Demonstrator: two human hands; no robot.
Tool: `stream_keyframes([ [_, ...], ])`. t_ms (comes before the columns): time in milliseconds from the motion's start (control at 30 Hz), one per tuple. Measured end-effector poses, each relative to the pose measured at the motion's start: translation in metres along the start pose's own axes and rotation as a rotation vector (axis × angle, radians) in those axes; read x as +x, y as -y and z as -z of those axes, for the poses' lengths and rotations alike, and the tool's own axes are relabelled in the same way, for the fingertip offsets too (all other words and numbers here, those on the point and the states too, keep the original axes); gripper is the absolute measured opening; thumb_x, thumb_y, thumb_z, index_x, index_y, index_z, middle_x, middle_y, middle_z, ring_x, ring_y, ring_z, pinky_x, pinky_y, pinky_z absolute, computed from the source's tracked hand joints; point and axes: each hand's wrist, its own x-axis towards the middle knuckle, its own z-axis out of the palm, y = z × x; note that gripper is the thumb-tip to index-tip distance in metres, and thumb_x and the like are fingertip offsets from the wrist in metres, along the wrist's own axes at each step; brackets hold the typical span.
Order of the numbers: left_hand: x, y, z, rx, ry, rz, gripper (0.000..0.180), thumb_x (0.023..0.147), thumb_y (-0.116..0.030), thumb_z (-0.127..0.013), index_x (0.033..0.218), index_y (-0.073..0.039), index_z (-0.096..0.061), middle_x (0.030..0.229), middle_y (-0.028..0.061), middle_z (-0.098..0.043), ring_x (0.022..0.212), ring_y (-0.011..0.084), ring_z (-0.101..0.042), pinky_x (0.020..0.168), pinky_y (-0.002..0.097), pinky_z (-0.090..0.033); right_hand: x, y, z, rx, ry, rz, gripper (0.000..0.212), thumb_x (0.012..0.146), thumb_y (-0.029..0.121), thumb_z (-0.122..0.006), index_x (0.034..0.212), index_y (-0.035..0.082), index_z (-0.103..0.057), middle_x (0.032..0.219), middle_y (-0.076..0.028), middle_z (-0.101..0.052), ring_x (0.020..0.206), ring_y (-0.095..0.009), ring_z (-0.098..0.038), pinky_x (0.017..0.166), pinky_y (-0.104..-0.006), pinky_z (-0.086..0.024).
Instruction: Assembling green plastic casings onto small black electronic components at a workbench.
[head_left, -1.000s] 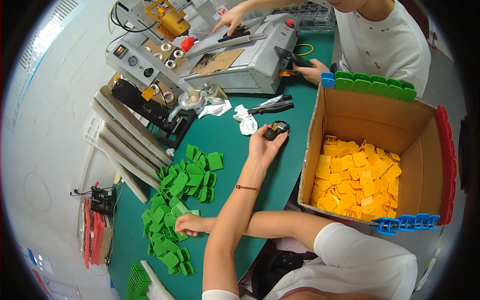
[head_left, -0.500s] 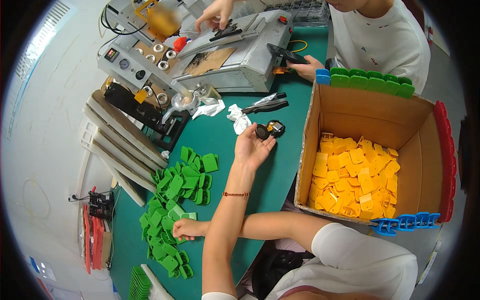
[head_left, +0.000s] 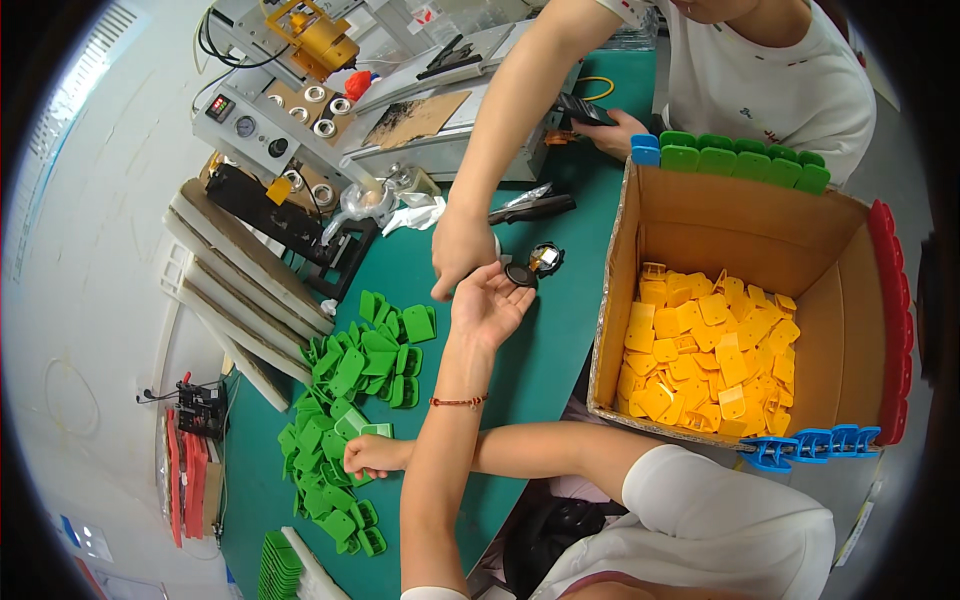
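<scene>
My left hand (head_left: 487, 312) is palm up over the green table, fingers spread and slightly curled. Beside its fingertips lies a round black cap (head_left: 520, 274), next to a small round black device (head_left: 546, 259) with its inside exposed; whether my fingers touch the cap I cannot tell. My left forearm crosses over my right one. My right hand (head_left: 374, 456) is closed against a heap of green plastic pieces (head_left: 345, 372), right by a paler green piece (head_left: 377, 430). Its curled fingers hide what they hold, if anything. A co-worker's hand (head_left: 462, 248) reaches down beside my left fingertips.
At right stands a cardboard box (head_left: 760, 215) with yellow plastic pieces (head_left: 715, 355) inside and coloured clips along its rims. A grey machine (head_left: 480, 150) and a gauge unit (head_left: 245, 125) stand at the back. Foam slabs (head_left: 235, 285) lean at left. A black-handled tool (head_left: 535, 208) lies behind the device.
The co-worker's hand has come from the grey machine down to my left hand, covering most of a white crumpled tissue. My left hand has shifted slightly left and down. My right hand has stayed put.
</scene>
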Motion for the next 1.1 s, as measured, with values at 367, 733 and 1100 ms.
stream_keyframes([
  [367,-0.072,0.001,0.044,-0.035,0.022,0.037,0.03,0.081,-0.004,-0.049,0.103,0.012,-0.039,0.115,0.0256,-0.043,0.107,0.0347,-0.046,0.092,0.0392,-0.042,0.012,-0.012,-0.002,-0.026,-0.029,-0.007,0.017,0.071,0.018,-0.056,0.078,0.003,-0.053,0.068,-0.004,-0.057,0.056,-0.012,-0.048,0.048,-0.0265,-0.039],
  [733,-0.056,-0.02,0.086,1.81,-0.383,-0.973,0.061,0.068,-0.021,-0.072,0.11,0.01,-0.04,0.102,0.0247,-0.055,0.095,0.0369,-0.054,0.08,0.0378,-0.045,0.017,-0.031,0.003,-0.193,0.056,0.074,0.014,0.075,0.015,-0.056,0.08,0.002,-0.054,0.07,-0.005,-0.059,0.058,-0.011,-0.053,0.051,-0.0249,-0.042],
  [1100,0.001,-0.025,0.072,1.587,-0.577,-0.746,0.073,0.055,-0.019,-0.081,0.11,0.006,-0.039,0.098,0.0208,-0.058,0.089,0.0332,-0.058,0.076,0.0359,-0.047,0.007,-0.013,0.004,-0.182,0.08,-0.043,0.015,0.078,0.014,-0.053,0.087,0.002,-0.051,0.071,-0.004,-0.055,0.051,-0.008,-0.045,0.044,-0.0219,-0.037],
])
